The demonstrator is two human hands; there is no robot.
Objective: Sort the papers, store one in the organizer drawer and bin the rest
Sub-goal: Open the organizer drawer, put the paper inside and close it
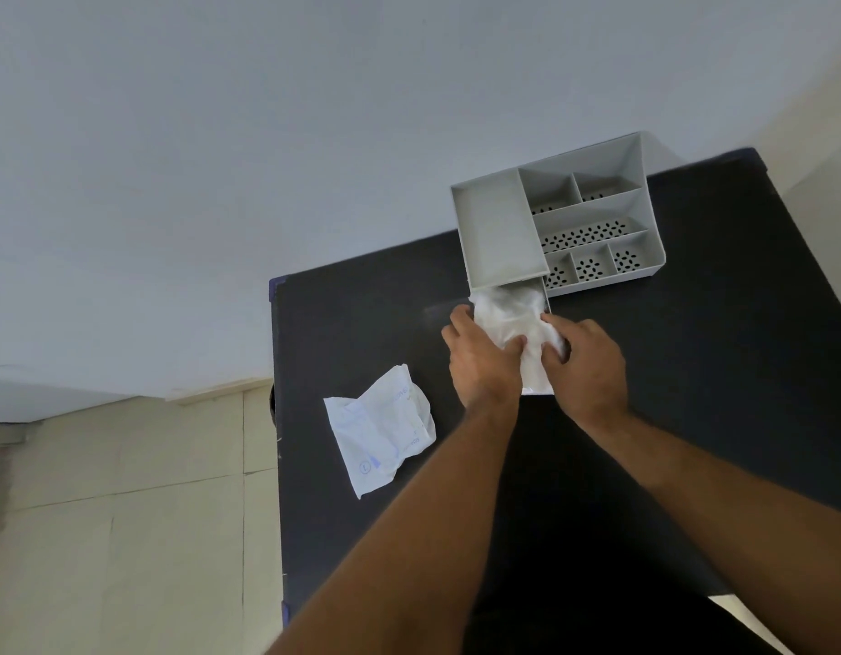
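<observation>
A grey desk organizer (593, 215) stands at the back of the black table (716, 371). Its drawer (536, 387) is pulled out toward me, mostly hidden under my hands. A crumpled white paper (506, 316) lies in the drawer. My left hand (482, 361) grips the paper's left side and my right hand (586, 366) grips its right side, pressing it down into the drawer. A second creased white paper (380, 430) with faint blue print lies flat on the table, to the left of my hands.
The table's left edge (275, 418) runs beside a beige tiled floor (116, 512). A pale wall (267, 134) stands behind the table. A dark rounded shape (271, 401) shows just past the table's left edge.
</observation>
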